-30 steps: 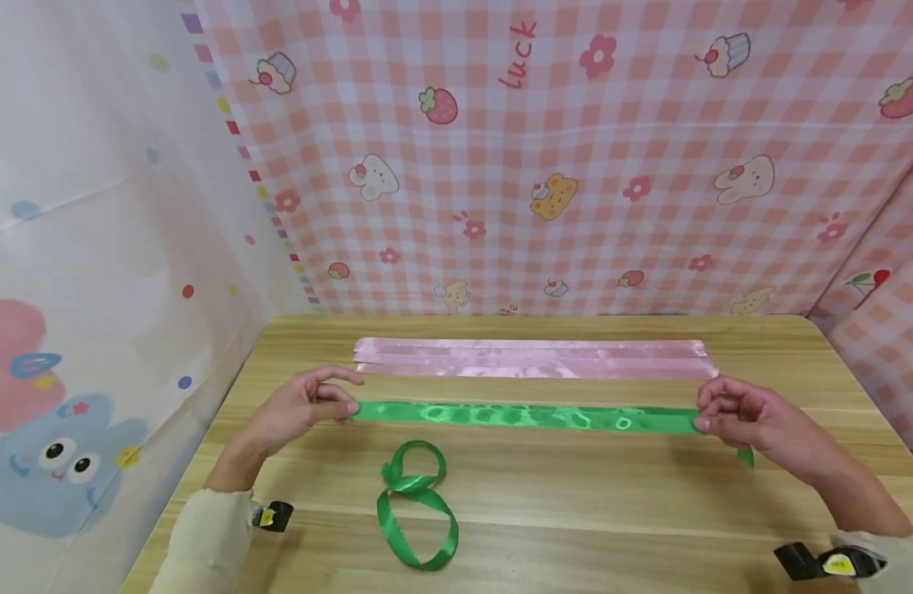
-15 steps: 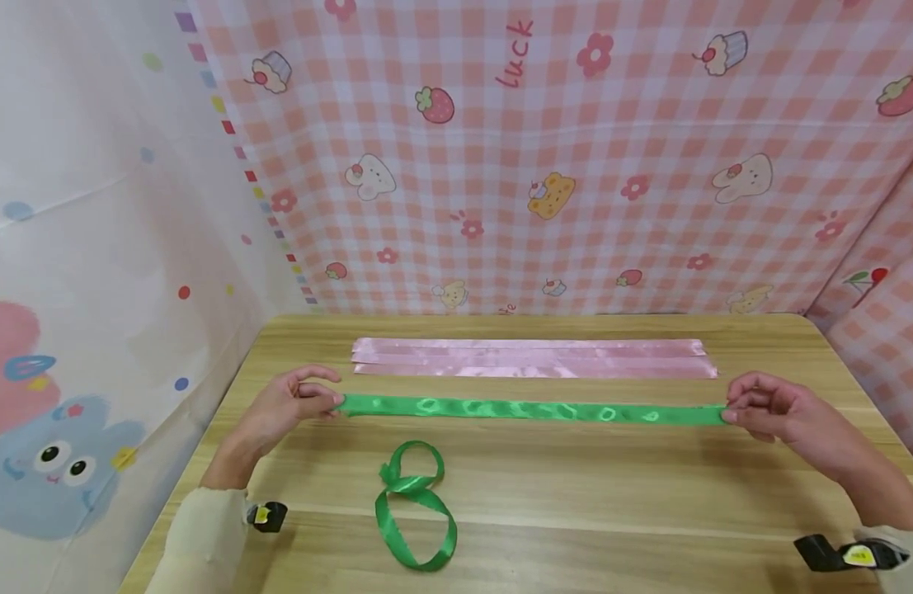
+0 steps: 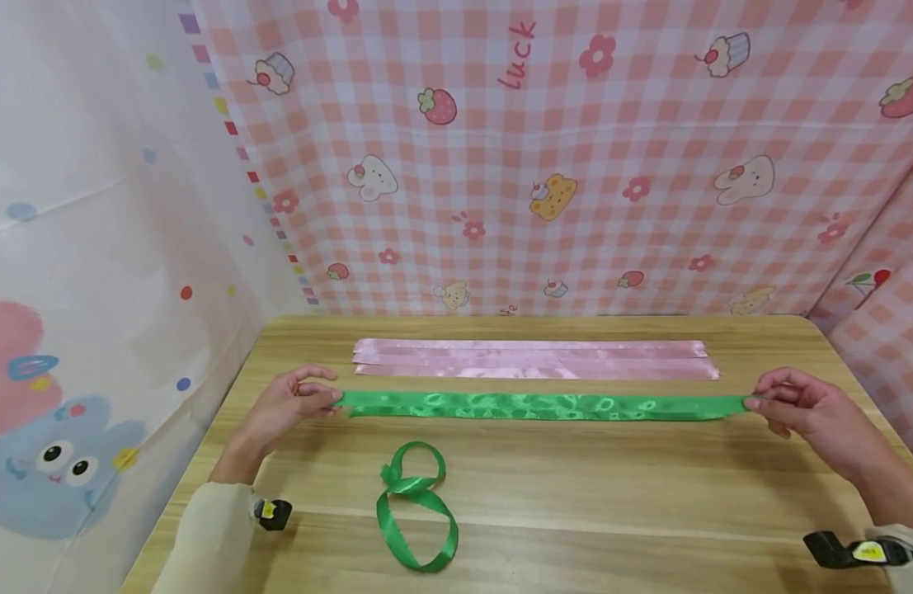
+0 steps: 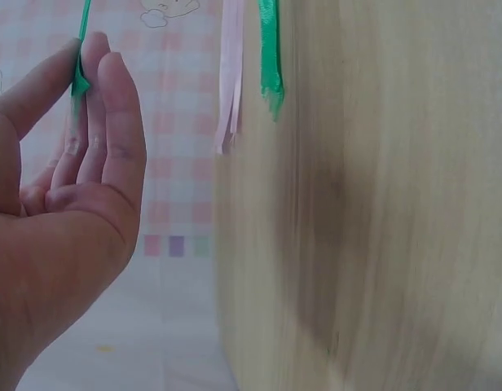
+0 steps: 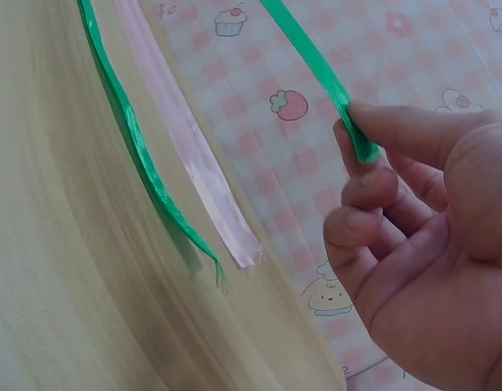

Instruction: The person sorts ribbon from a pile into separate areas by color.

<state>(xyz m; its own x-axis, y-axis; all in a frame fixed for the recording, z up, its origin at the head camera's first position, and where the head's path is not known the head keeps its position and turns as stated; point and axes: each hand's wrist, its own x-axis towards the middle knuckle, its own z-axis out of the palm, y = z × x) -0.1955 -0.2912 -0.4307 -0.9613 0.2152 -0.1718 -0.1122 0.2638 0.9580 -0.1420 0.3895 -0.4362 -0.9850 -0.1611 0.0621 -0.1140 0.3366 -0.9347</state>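
Observation:
My left hand (image 3: 285, 404) pinches the left end of a green satin ribbon (image 3: 538, 399) between thumb and fingertip. The right end is pinched by my right hand (image 3: 816, 412), so the ribbon is stretched nearly straight, raised off the table. Both wrist views show a second green ribbon (image 5: 145, 155) lying lower on the wood, its ends frayed; from the head view the two overlap. Behind them lie pink satin ribbons (image 3: 534, 359), side by side. Nearer to me, another green ribbon (image 3: 422, 495) lies in two loose loops.
The wooden table (image 3: 612, 511) meets a pink checked cloth (image 3: 486, 165) at its far edge. A white printed cloth (image 3: 129, 247) hangs on the left. Black devices with yellow labels are on both wrists.
My right hand has moved to the right, and my left hand slightly to the left. The held green ribbon now spans a longer stretch between them.

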